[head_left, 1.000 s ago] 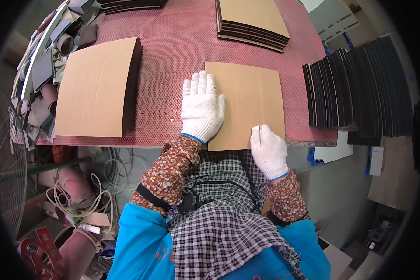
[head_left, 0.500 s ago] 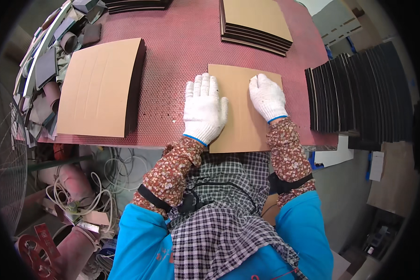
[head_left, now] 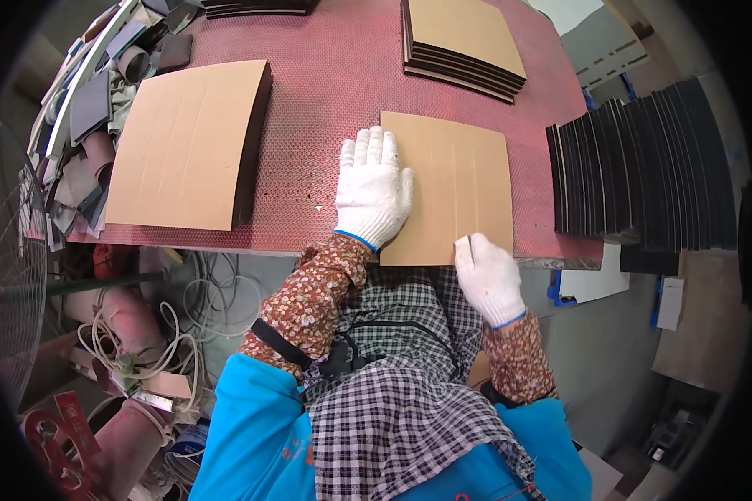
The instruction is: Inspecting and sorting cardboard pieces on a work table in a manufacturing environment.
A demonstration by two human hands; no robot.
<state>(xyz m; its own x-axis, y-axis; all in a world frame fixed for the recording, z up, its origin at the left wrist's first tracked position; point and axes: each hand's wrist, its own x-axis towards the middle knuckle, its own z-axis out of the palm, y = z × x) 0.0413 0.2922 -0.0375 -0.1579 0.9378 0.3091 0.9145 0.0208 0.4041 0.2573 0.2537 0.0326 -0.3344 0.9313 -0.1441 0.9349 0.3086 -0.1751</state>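
Observation:
A tan board [head_left: 439, 184] lies flat at the front edge of the pink table, with faint vertical creases in its right half. My left hand [head_left: 369, 188], in a white knit glove, rests flat over the board's left edge, fingers stretched out. At the board's near edge, toward its right corner, my right hand [head_left: 489, 280] is closed, also gloved in white. Something small and pale shows at its fingertips; I cannot make out what it is.
A stack of creased tan boards [head_left: 188, 146] stands on the left of the pink table [head_left: 309, 108], another stack [head_left: 464, 37] at the far right. Dark-edged boards [head_left: 643, 167] stand in a row to the right. Assorted scraps [head_left: 92, 108] crowd the left edge.
My right hand has slid toward me, from the board's upper right to its near edge. Creases now show where it passed. My left hand stays flat on the board.

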